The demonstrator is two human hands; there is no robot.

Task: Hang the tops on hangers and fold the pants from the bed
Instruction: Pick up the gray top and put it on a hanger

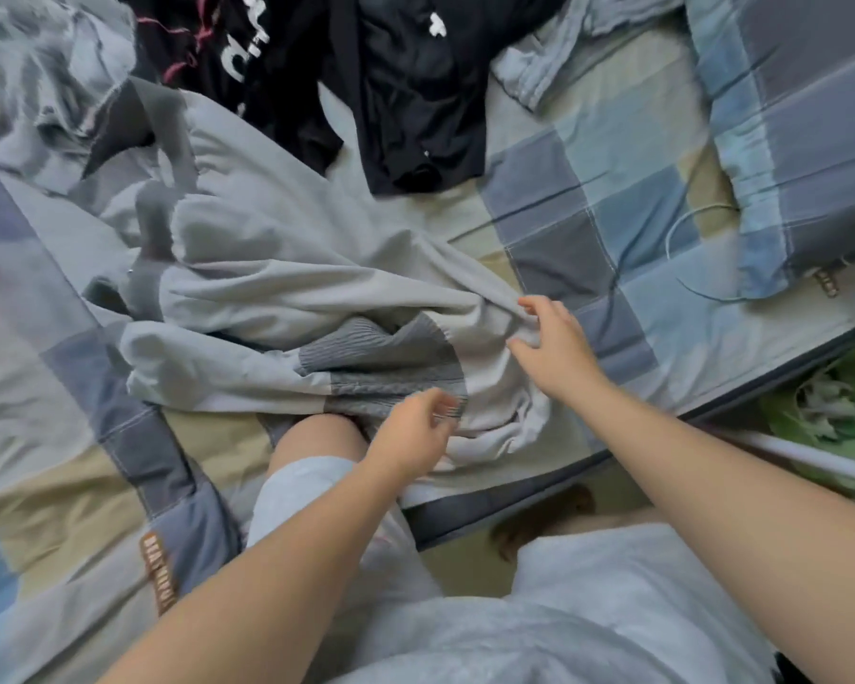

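Note:
A light grey garment (277, 278) with a darker ribbed band (381, 357) lies crumpled in the middle of the bed. My left hand (415, 431) is at the ribbed band near the bed's edge, fingers curled on the fabric and blurred. My right hand (549, 338) pinches a fold of the same grey garment at its right side. Black clothes (406, 91) with white lettering lie in a heap further back. A pale blue garment (554, 66) lies at the back right.
The bed has a checked blue, grey and cream sheet (613, 229). A matching pillow (800, 140) sits at the right, with a thin white cable (682, 239) beside it. My knee (312, 441) rests on the bed. A green item (830, 407) lies beyond the bed's edge.

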